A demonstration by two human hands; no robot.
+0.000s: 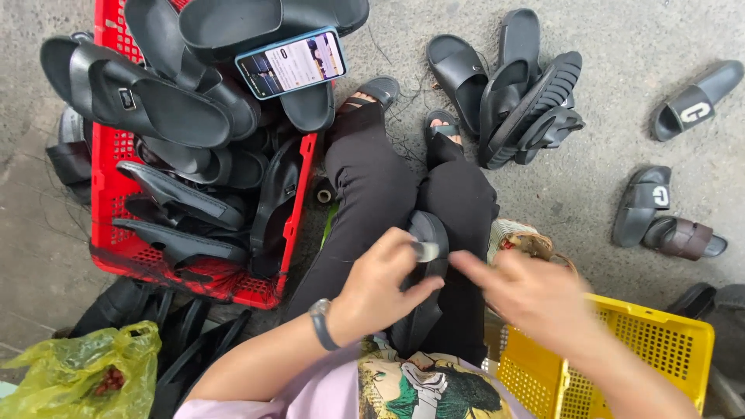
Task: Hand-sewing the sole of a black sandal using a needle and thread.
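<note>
A crumpled yellow-green plastic bag (77,372) lies lower left. The left hand (380,283) grips a black rubber slide sandal (423,287) on the lap; the right hand (535,295) hovers beside it, fingers loosely spread, holding nothing.

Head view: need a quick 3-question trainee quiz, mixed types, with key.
1. True or false: the phone lies on the sandals piled in the red crate.
2. Which hand grips the black sandal on the lap? A left hand B right hand
3. Fill in: the basket by the right hand is ____.

Key: 1 true; 2 A; 3 yellow.
</note>
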